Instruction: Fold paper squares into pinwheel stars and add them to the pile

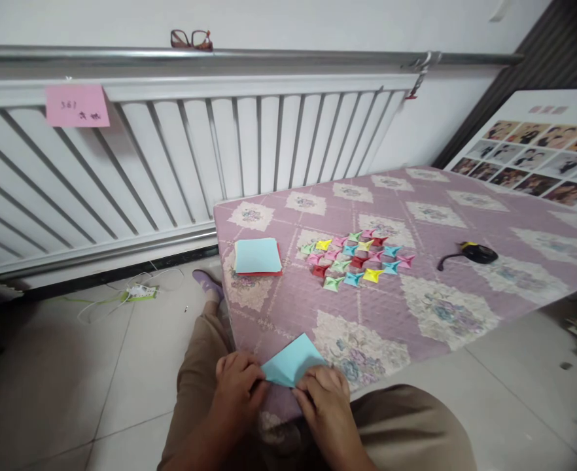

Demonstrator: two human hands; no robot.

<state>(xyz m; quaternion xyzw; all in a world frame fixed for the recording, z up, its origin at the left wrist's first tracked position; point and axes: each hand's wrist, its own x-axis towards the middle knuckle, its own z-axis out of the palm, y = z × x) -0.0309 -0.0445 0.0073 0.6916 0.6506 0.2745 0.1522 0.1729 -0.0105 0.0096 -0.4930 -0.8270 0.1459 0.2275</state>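
A light blue sheet of origami paper (294, 358), with a fold in it, lies at the near edge of the cloth-covered table. My left hand (239, 381) has its fingers closed on the paper's left corner. At the lower right edge, my right hand (324, 390) pinches the paper, its thumb towards me. Beyond the hands, a stack of square paper (258, 256) has light blue on top and red showing below. Several small folded paper pieces (358, 261) in green, pink, yellow, red and blue stand in rows to its right.
A purple floral cloth (288, 301) covers the table. On its right lies a black coiled cable (479, 253). Behind are a white radiator (249, 140), a pink note (77, 106) and glasses (191, 40) on a pipe. A power strip (141, 292) sits on the floor, and a photo board (528, 154) leans at right.
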